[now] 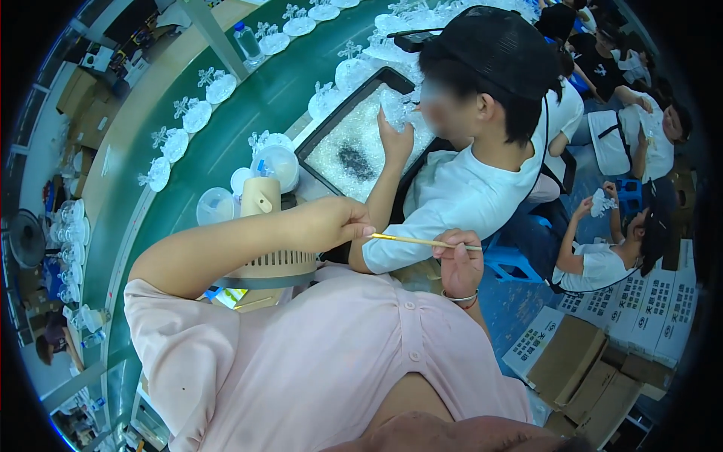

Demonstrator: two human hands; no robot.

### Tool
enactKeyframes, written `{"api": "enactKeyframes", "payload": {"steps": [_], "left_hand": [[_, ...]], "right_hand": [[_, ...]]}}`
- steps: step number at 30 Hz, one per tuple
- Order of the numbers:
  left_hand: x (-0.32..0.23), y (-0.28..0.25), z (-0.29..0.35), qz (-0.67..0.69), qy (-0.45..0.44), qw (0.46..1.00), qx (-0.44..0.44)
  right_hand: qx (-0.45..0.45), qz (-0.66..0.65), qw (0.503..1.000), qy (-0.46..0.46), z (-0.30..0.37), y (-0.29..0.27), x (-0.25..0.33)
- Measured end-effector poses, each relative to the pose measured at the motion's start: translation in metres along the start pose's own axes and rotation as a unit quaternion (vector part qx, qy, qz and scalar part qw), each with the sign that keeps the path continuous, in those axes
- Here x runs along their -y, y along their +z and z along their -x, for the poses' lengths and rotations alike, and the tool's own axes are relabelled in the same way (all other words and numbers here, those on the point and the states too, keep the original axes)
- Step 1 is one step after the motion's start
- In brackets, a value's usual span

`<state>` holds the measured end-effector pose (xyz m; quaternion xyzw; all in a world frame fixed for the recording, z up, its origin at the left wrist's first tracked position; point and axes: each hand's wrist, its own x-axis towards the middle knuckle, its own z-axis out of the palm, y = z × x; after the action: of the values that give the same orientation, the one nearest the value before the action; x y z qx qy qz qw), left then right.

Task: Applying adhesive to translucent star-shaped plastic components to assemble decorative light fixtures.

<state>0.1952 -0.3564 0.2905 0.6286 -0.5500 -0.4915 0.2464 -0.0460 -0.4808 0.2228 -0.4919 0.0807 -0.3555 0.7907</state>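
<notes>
A thin paintbrush [410,240] with a wooden handle and a yellow band lies nearly level in front of my chest. My right hand [460,265], with bracelets at the wrist, grips the rear of its handle. At the brush's other end, my left hand [343,224] pinches the tip, and its fingers hide the bristles. Below my left forearm stands a beige slotted container [280,262] with a grey rim. Beside that are a clear plastic cup [216,206] and a lidded clear tub [277,167].
A neighbour in a white shirt [471,200] sits close on my right, holding a clear piece over a black tray [316,167] of glittery granules. Clear ornaments [197,115] line the green conveyor [169,200]. Cardboard boxes [565,358] stand at the lower right, near a blue stool [514,265].
</notes>
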Motion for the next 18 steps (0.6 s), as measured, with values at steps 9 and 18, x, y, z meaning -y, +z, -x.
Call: {"api": "enactKeyframes", "payload": {"steps": [9,18], "left_hand": [[0.003,-0.010,0.019,0.079,-0.017,0.994,-0.079],[-0.084,0.043,0.129,0.144,0.218,0.892,-0.367]], "right_hand": [[0.005,0.067,0.998,0.011,-0.003,0.009,-0.003],[-0.008,-0.021,1.000,0.003,0.043,0.004,0.015]]}}
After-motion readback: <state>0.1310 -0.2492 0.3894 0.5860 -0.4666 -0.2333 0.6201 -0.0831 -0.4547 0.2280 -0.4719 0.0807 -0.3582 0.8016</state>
